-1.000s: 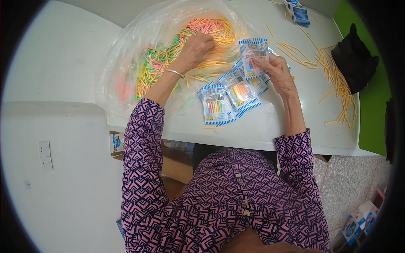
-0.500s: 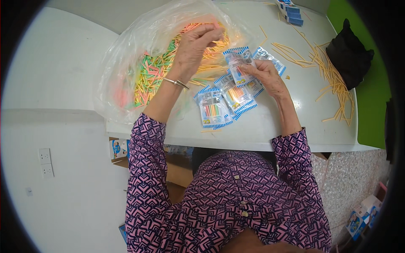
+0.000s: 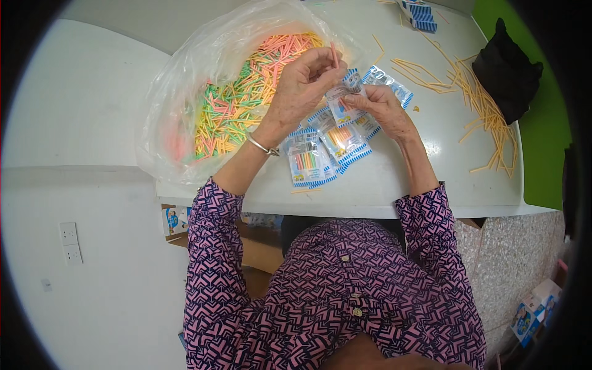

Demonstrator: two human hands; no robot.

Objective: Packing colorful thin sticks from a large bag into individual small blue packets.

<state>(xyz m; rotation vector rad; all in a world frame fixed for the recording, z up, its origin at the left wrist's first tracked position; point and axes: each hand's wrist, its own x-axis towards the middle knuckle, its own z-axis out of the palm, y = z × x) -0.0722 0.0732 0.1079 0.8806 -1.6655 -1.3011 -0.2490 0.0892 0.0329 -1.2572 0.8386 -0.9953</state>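
Note:
Between the thumb and fingers of my left hand (image 3: 296,92), a short pink stick (image 3: 334,54) is pinched upright. It is just above the open end of a small clear packet with blue striped edges (image 3: 341,115). My right hand (image 3: 387,114) grips that packet, thumb on its front, and some pink sticks show inside. Below my hands lies an overlapping pile of similar packets (image 3: 306,159), holding coloured sticks. Left of them, a large clear plastic bag (image 3: 161,117) lies open, full of loose pink, yellow and green sticks (image 3: 237,105).
Long pale yellow sticks (image 3: 487,117) are scattered on the right of the white table (image 3: 382,191), beside a black cloth bundle (image 3: 509,77). A stack of blue-striped packets (image 3: 419,15) is at the back. A green panel (image 3: 542,166) borders the right side.
My left hand has come from over the big bag down and right to the packet's top, with the pink stick in its fingers. The right hand still holds the packet, shifted slightly.

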